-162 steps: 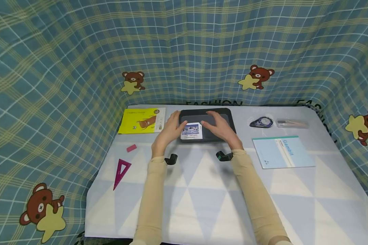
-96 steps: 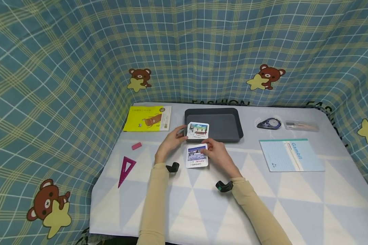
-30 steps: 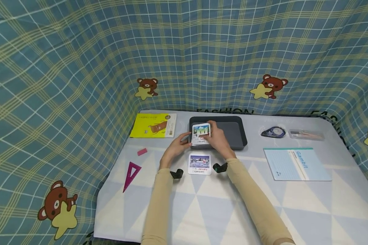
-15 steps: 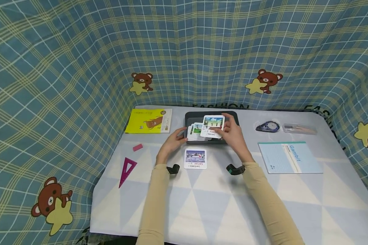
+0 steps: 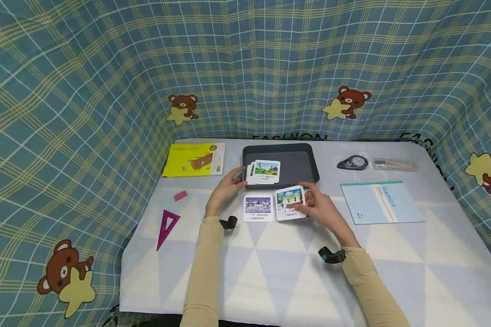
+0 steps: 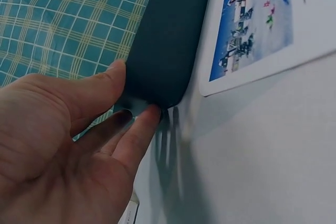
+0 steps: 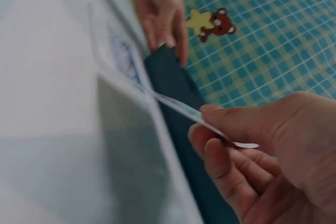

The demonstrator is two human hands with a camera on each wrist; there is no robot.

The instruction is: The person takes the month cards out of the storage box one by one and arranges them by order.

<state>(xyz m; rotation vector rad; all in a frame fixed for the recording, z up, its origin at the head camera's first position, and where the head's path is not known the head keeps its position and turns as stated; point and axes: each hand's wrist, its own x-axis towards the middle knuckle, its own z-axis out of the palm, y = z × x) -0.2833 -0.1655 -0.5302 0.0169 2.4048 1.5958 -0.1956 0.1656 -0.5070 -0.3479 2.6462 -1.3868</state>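
Pinching in right hand (image 5: 325, 210) the white square February picture card (image 5: 287, 196), just right of white square January card (image 5: 258, 209), and touching with relaxed left hand (image 5: 222, 193) the dark grey rectangular tray (image 5: 298, 168) at near left corner.

The February card (image 5: 288, 196) looks like smooth paper, the tray (image 5: 298, 166) smooth and matt, the checked drape (image 5: 253, 68) like cloth.

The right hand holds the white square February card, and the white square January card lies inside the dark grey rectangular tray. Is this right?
Not quite: the head view shows the January card lying on the pale patterned tablecloth, in front of the tray. The right hand does hold the February card.
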